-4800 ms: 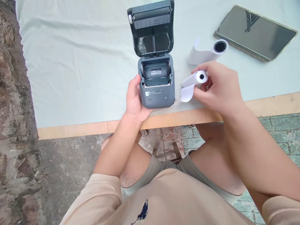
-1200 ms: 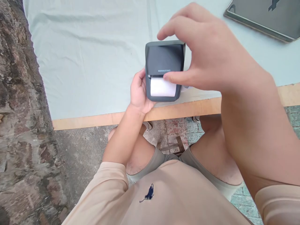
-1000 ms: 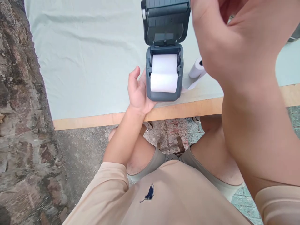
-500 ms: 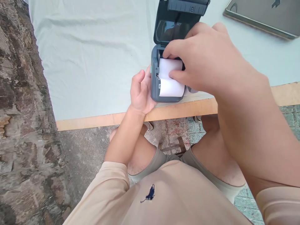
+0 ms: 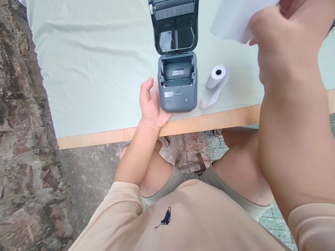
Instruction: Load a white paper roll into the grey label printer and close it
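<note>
A dark grey portable thermal printer [image 5: 178, 96] faces me with its lid [image 5: 176, 26] flipped up. Its paper compartment holds no roll, and a small label shows on the compartment floor. My left hand [image 5: 154, 104] cradles the printer from the left, thumb sticking out and fingers hidden behind and beneath the body. At the upper right, my right hand [image 5: 282, 38] is closed on a white paper roll [image 5: 232, 19], blurred and partly cut off by the frame. Another, smaller paper roll [image 5: 216, 76] lies right of the printer, its loose tail curling toward the table edge.
A pale cloth [image 5: 99, 76] covers the table, leaving a bare wooden strip [image 5: 209, 122] along the front edge. A rough stone wall [image 5: 23, 139] borders the left side. My legs and part of a wooden stool [image 5: 200, 162] are below the table edge.
My right hand has lifted the paper out of the printer and carried it up and right. The printer has shifted left and turned slightly with my left hand; the smaller roll is now uncovered.
</note>
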Demonstrator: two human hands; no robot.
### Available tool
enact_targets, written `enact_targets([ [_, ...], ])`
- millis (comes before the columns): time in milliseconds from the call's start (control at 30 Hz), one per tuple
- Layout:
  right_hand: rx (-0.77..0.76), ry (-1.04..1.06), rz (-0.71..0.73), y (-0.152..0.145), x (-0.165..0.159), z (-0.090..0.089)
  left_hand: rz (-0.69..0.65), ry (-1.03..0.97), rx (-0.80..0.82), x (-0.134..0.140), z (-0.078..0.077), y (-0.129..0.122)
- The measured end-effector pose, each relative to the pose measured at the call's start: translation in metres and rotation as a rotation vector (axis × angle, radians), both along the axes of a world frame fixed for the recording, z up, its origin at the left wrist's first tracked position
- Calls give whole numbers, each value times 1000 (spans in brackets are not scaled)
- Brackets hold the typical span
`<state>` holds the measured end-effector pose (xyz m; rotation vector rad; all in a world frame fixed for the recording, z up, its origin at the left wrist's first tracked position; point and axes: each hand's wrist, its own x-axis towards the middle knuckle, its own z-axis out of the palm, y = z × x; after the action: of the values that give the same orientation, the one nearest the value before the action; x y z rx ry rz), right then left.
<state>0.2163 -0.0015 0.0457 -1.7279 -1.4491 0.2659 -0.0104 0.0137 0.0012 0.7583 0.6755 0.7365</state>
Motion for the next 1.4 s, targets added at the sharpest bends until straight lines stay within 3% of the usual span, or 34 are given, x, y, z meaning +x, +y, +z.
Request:
enact_targets([
  [100, -109, -153, -75, -1, 14, -26, -5, -9, -3, 0, 1, 0],
  [167, -200, -177, -26, -7, 15, -31, 16, 5, 10, 1, 2, -1],
  [333, 69, -131, -20, -38, 5, -14, 34, 27, 40, 2, 2, -2],
  [533, -405, -164, 241, -50, -10, -21, 30, 78, 60, 2, 4, -3],
  [667, -277, -60, 289, -43, -20, -19, 65, 125, 66, 3, 4, -4],
  [767, -122, 190, 482, -44, -27, -5, 33, 8, 32, 4, 3, -4],
  [833, -97, 338, 643, -46, -32, 3, 14, -64, 9, 4, 3, -4],
  [900, -107, 341, 731, -47, -39, 7, 18, -66, 12, 4, 3, -4],
  [967, -112, 188, 693, -44, -47, 8, 31, -15, 21, 4, 3, -4],
  [1133, -147, -208, 358, -30, -63, 3, 62, 60, 27, 3, 1, -4],
  [1233, -204, -308, 248, -23, -65, 0, 98, 76, 42, 3, 0, -5],
  [1400, -276, -321, 223, -19, -65, 0, 140, 112, 48, 3, 3, -6],
])
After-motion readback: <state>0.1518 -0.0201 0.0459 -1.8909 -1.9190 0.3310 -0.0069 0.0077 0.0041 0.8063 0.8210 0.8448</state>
